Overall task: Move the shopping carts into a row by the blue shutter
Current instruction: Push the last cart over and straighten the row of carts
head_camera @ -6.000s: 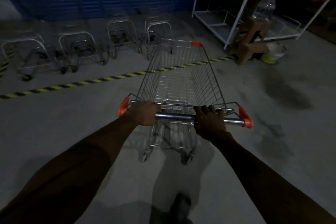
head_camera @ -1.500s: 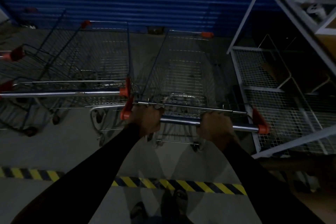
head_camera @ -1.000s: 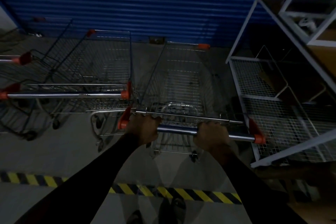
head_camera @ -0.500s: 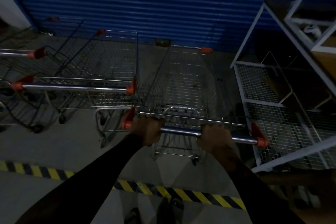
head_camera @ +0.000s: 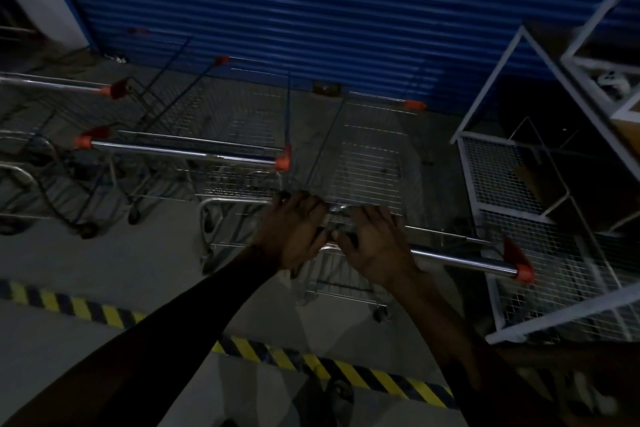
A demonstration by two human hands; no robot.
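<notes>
The wire shopping cart (head_camera: 367, 156) with orange corner caps stands nose-first toward the blue shutter (head_camera: 311, 10), at the right end of a row of carts. Its chrome handle (head_camera: 460, 260) shows only to the right of my hands. My left hand (head_camera: 294, 232) and my right hand (head_camera: 374, 243) are close together over the middle of the handle. Their fingers are spread and loose rather than wrapped round the bar, and both are motion-blurred. A second cart (head_camera: 235, 121) is parked right beside it on the left, with its handle (head_camera: 180, 151) level with the basket.
More carts (head_camera: 104, 90) stand farther left along the shutter. A white wire shelf rack (head_camera: 519, 184) stands tight against the cart's right side. Yellow-black floor tape (head_camera: 346, 371) runs across behind the cart, near my foot (head_camera: 339, 392).
Six seconds ago I pushed the cart across open floor, then into the gap by the shutter. In the last half second both hands let go of the handle and slid toward its middle.
</notes>
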